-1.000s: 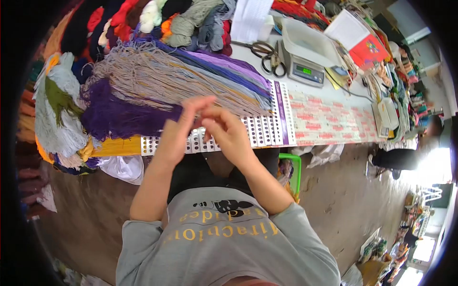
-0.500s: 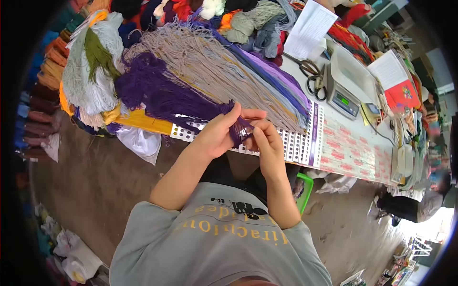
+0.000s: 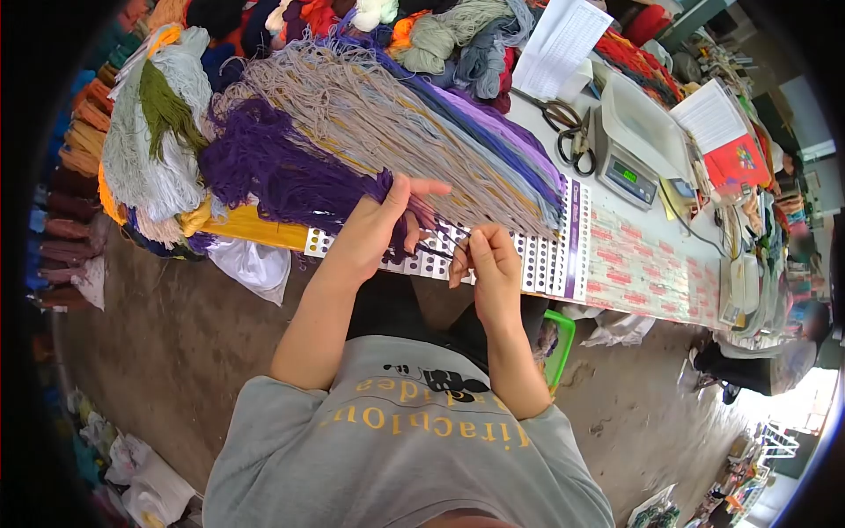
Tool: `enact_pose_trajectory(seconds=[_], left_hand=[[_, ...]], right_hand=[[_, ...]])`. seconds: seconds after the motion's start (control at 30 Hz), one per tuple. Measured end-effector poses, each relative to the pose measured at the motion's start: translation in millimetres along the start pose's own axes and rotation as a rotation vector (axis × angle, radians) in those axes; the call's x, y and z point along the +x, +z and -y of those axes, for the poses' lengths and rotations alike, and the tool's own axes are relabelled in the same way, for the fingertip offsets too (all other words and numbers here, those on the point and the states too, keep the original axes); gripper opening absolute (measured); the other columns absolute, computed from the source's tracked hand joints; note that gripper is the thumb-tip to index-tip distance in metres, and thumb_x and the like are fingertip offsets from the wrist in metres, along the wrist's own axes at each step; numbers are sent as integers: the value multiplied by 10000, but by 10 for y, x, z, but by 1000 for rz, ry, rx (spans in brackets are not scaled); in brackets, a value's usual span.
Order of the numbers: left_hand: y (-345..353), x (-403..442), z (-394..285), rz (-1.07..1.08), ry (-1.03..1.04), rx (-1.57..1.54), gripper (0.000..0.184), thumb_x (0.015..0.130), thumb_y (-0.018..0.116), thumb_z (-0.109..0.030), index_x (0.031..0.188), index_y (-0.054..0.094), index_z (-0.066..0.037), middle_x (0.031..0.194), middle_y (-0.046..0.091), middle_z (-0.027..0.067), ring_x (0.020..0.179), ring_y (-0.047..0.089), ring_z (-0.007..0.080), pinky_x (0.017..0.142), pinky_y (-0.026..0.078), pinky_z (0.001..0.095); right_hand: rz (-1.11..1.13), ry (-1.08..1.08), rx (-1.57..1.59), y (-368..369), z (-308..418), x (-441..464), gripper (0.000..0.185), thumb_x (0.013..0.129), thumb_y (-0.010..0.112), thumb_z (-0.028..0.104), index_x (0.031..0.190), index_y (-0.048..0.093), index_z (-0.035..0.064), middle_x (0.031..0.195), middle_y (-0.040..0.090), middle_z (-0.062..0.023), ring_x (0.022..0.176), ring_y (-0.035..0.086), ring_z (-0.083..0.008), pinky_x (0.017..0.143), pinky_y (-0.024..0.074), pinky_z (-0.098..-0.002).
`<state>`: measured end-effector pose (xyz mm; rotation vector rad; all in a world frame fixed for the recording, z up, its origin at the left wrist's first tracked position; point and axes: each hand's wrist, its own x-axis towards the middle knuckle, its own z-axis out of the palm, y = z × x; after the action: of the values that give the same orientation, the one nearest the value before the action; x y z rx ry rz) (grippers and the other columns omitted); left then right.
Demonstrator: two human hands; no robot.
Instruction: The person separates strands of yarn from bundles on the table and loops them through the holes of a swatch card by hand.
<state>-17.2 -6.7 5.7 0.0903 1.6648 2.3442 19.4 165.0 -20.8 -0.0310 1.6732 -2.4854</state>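
Note:
Dark purple yarn [image 3: 273, 172] lies on the left part of the table, and its right end runs into my left hand [image 3: 378, 220]. That hand is wrapped round the bundle, with the index finger stretched to the right. Between the hands a few purple strands are drawn out. My right hand [image 3: 491, 268] pinches the ends of these strands between thumb and fingers. Under both hands is a white card with punched holes [image 3: 539, 264]. Just behind them lie long beige-grey threads [image 3: 387, 132], with blue and lilac threads [image 3: 510, 132] beside them.
Black scissors [image 3: 576, 145] lie beside a scale [image 3: 627, 176] bearing a clear tray. Coloured skeins [image 3: 431, 44] are heaped at the back, grey-white ones [image 3: 163, 123] at the left. A green basket [image 3: 562, 348] stands below the table edge. A person [image 3: 748, 365] is far right.
Since the earliest frame my left hand has taken hold of the purple yarn. Over the last half second the hands have moved apart, drawing strands out between them.

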Motion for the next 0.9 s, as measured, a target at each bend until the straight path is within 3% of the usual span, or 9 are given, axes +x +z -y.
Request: enact_pose_trajectory(seconds=[0.07, 0.2, 0.4, 0.5, 0.63, 0.7, 0.8, 0.9], left_hand=[[-32, -17, -30, 33, 6, 201, 538, 980, 301, -441, 1111, 606, -16, 793, 548, 38, 540, 435, 70, 569, 384, 201], [-77, -33, -106, 60, -7, 306, 538, 982, 299, -436, 1106, 607, -13, 792, 559, 52, 539, 430, 65, 540, 365, 198], [-94, -17, -63, 77, -5, 47, 532, 985, 310, -418, 1079, 607, 12, 825, 589, 70, 551, 421, 59, 516, 340, 194], [-104, -11, -34, 72, -40, -61, 547, 972, 338, -442, 1067, 607, 25, 765, 599, 72, 534, 397, 51, 535, 349, 178], [-82, -33, -107, 105, -140, -329, 573, 965, 335, -461, 1083, 591, 38, 797, 605, 81, 510, 384, 41, 451, 317, 171], [-101, -30, -130, 114, -205, -401, 582, 964, 333, -467, 1087, 587, 41, 803, 605, 84, 490, 374, 37, 414, 298, 171], [-149, -26, -61, 171, -199, -253, 638, 959, 291, -508, 1042, 607, 41, 736, 612, 77, 396, 307, 25, 359, 204, 164], [-234, -20, 6, 182, -203, -93, 721, 943, 240, -564, 1007, 617, 48, 719, 620, 83, 381, 300, 20, 357, 186, 163]], right_hand=[[-12, -16, -25, 11, 0, 3, 174, 975, 425, 179, 922, 454, 15, 705, 517, -56, 552, 508, -119, 525, 435, -225], [-4, -60, -76, 12, -33, -5, 167, 974, 429, 166, 925, 459, 9, 719, 513, -53, 572, 506, -110, 531, 435, -222], [-26, -80, -104, 63, -29, -23, 171, 975, 429, 163, 931, 466, 2, 720, 514, -53, 574, 493, -101, 522, 429, -215], [-45, -74, -119, 77, -23, -32, 172, 974, 432, 166, 922, 466, 5, 710, 511, -44, 564, 483, -94, 507, 418, -210], [-33, -59, -154, 67, -22, -38, 164, 967, 450, 164, 952, 474, 3, 674, 500, -27, 546, 476, -84, 491, 398, -204], [138, 141, -16, 62, 1, -39, 186, 953, 485, 170, 992, 501, -12, 654, 502, -16, 522, 464, -73, 481, 377, -197], [439, 321, -100, 62, 119, -44, 242, 926, 542, 205, 874, 605, -23, 595, 503, -14, 498, 468, -76, 469, 372, -206], [206, 209, 155, 62, 100, -66, 229, 920, 545, 193, 819, 601, -5, 608, 522, -33, 487, 482, -116, 473, 385, -213]])
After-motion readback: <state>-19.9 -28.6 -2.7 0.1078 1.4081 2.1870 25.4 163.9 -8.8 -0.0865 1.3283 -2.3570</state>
